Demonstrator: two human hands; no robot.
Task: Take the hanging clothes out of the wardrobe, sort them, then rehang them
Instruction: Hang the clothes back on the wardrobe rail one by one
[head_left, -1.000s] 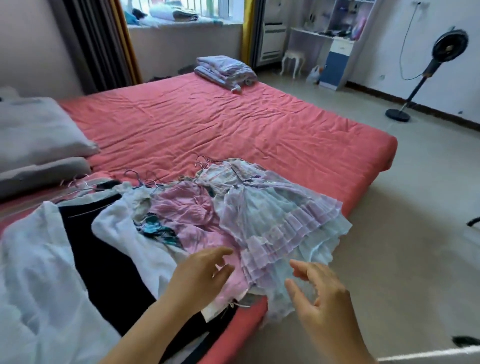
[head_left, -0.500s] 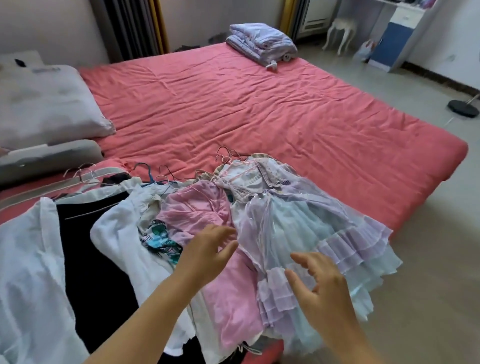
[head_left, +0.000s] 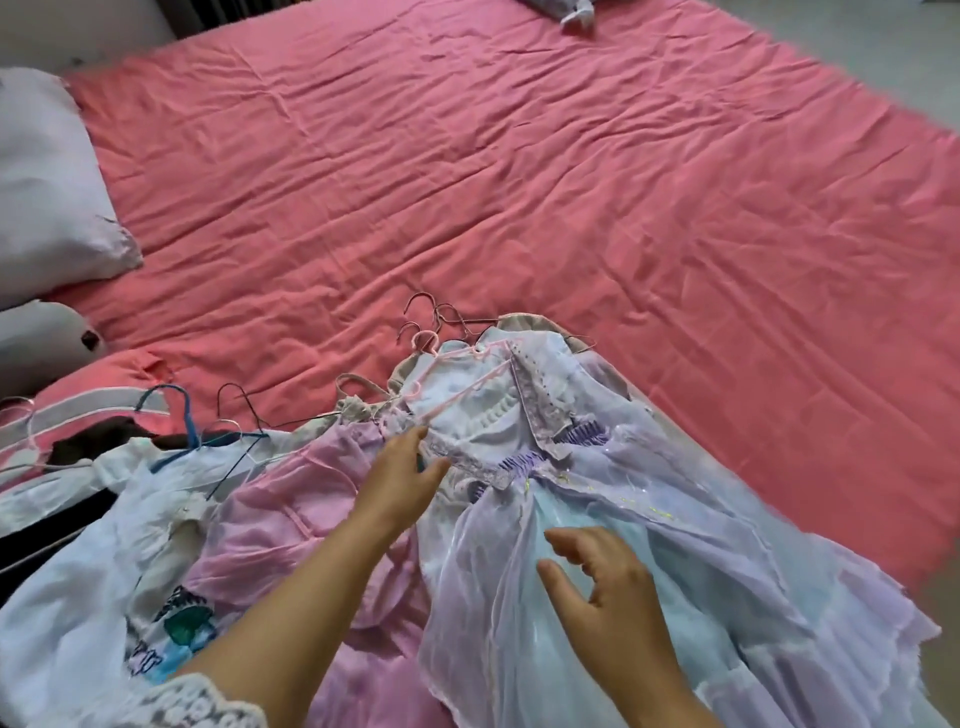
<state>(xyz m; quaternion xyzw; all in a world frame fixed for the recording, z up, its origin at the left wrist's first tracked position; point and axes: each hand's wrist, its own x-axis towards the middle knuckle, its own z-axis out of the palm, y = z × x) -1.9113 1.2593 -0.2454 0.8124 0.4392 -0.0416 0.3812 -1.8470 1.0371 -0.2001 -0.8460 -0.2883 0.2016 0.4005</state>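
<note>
A pile of clothes on hangers lies on the near edge of the bed. On top at the right is a lilac and pale blue tulle dress (head_left: 649, 499) on a pink hanger (head_left: 447, 364). Left of it lies a pink garment (head_left: 291, 514), then a white printed shirt (head_left: 130, 571) on a blue hanger (head_left: 176, 415). My left hand (head_left: 400, 483) reaches forward with straight fingers, touching the lace edge of the dress bodice. My right hand (head_left: 608, 587) hovers over the dress skirt, fingers loosely bent, holding nothing.
The coral-red bedsheet (head_left: 519, 182) stretches out beyond the pile. Two grey pillows (head_left: 47, 192) lie at the left edge. Several wire hanger hooks (head_left: 436, 312) stick out above the dress. A dark garment (head_left: 31, 540) lies at the far left.
The view has tilted down and closer to the bed. My left hand has moved forward from the pink garment to the dress bodice. My right hand has shifted up over the skirt.
</note>
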